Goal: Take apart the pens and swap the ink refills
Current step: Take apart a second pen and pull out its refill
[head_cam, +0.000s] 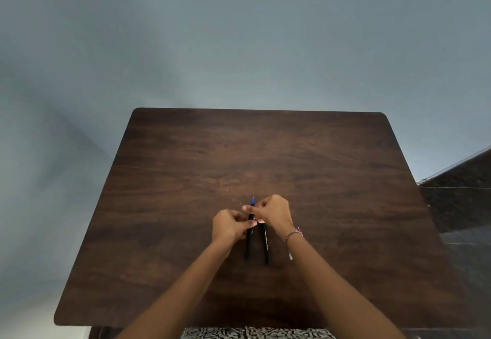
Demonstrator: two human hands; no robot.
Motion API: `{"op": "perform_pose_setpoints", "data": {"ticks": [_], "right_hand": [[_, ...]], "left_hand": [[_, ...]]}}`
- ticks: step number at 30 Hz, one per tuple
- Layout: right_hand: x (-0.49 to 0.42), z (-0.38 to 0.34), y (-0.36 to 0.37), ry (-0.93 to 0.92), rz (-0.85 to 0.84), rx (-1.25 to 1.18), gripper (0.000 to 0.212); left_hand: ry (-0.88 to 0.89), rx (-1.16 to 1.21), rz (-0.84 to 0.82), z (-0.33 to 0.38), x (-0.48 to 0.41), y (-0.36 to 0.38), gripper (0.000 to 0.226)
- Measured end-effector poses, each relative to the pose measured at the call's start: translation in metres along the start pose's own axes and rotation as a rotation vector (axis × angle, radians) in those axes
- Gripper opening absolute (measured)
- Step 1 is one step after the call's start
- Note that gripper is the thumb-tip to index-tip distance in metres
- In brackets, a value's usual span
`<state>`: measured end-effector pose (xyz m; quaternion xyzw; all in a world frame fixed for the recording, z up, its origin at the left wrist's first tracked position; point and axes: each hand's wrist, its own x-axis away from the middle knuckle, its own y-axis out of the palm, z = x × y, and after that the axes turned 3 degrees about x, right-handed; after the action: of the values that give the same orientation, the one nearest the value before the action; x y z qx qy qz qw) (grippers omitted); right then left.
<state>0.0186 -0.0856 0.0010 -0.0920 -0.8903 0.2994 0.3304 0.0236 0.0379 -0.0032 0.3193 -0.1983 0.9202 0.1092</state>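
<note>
A dark brown wooden table (186,179) stands by a plain grey-blue wall (239,33). Two thin black pens lie side by side near the middle of the table, both pointing away from the person. The black pen with the blue tip (249,240) is on the left. The left hand (230,225) pinches it near its top, with the fingers closed around it. The right hand (273,213) is curled over the same pen, just below the blue tip, and its fingers pinch it too. The black pen with white writing (265,244) lies just beside the first one. Its top end is hidden under the right hand, so I cannot tell if that hand touches it. A beaded bracelet (293,233) sits on the right wrist.
</note>
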Motion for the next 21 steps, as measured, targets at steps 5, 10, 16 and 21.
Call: {"op": "perform_pose_setpoints", "data": {"ticks": [5, 10, 16, 21], "right_hand": [[0.001, -0.002, -0.009, 0.019, -0.014, -0.035, 0.039], [0.004, -0.001, -0.011, -0.017, 0.007, -0.055, 0.040], [0.004, 0.002, -0.013, -0.048, 0.034, -0.116, 0.032], [0.002, 0.003, -0.014, -0.047, -0.032, -0.241, 0.031]], "left_hand": [[0.030, -0.026, 0.047, 0.004, 0.009, 0.000, 0.026], [0.075, -0.112, 0.050, 0.012, 0.015, 0.004, 0.028], [0.077, -0.099, 0.039, 0.020, 0.019, 0.006, 0.025], [0.024, -0.004, -0.010, 0.024, 0.022, 0.005, 0.022]]}}
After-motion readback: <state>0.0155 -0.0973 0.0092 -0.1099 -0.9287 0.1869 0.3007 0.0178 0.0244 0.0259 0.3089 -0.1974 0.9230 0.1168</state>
